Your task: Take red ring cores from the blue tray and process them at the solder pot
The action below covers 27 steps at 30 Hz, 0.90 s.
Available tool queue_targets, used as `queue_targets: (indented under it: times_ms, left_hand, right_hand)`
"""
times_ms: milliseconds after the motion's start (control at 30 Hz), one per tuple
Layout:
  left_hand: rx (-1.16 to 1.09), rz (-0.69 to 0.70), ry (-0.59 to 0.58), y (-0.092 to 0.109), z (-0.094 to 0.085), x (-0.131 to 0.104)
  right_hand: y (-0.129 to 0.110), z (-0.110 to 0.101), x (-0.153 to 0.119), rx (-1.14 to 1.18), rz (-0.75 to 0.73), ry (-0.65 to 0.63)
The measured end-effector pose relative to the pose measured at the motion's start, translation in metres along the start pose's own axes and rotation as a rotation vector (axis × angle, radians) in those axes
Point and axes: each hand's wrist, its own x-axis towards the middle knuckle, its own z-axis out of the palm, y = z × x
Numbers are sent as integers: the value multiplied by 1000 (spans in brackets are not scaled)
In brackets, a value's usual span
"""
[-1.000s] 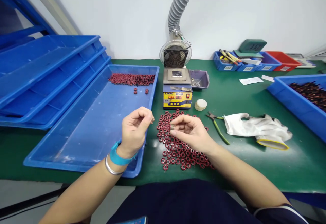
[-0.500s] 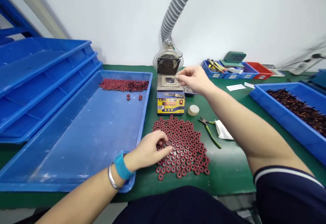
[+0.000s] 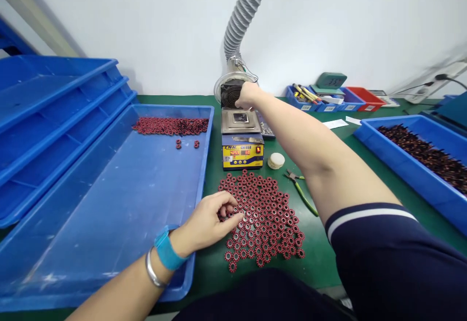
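My left hand [image 3: 213, 216] rests at the left edge of a spread of small red toothed rings [image 3: 268, 214], its thumb and curled fingers apart and nothing visible between them. My right hand [image 3: 248, 95] is stretched forward over the back of a yellow-and-blue solder pot [image 3: 242, 155], in front of its black fan grille [image 3: 230, 96]. Its fingers are closed, and whatever they hold is hidden. Below that hand shows the shiny square bath [image 3: 241, 117] on top of the pot. Just in front of the pot lie the rings, flat on the green table.
A big blue tray [image 3: 120, 214] on the left holds more red rings [image 3: 170, 126] at its far end. A round whitish block [image 3: 276, 160] and green-handled cutters [image 3: 302, 192] lie right of the pot. Stacked trays [image 3: 65, 116] stand left; a tray of dark copper-coloured parts [image 3: 423, 155] stands right.
My right hand has moved forward and left, from beside the bath to over its back, and its fingers look more closed. My left hand stays by the rings. The view has shifted slightly.
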Motion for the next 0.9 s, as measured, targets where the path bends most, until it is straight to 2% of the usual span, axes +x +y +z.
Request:
queue_targets:
  times_ms: [133, 633, 900]
  left_hand:
    - [10, -1, -23, 0, 0, 0]
    - [34, -25, -55, -1, 2, -1]
    - [25, -36, -79, -1, 1, -1]
  right_hand:
    - [-1, 4, 5, -113, 90, -46]
    - [-7, 11, 13, -215, 55, -95]
    - [-5, 14, 16, -177, 57, -100]
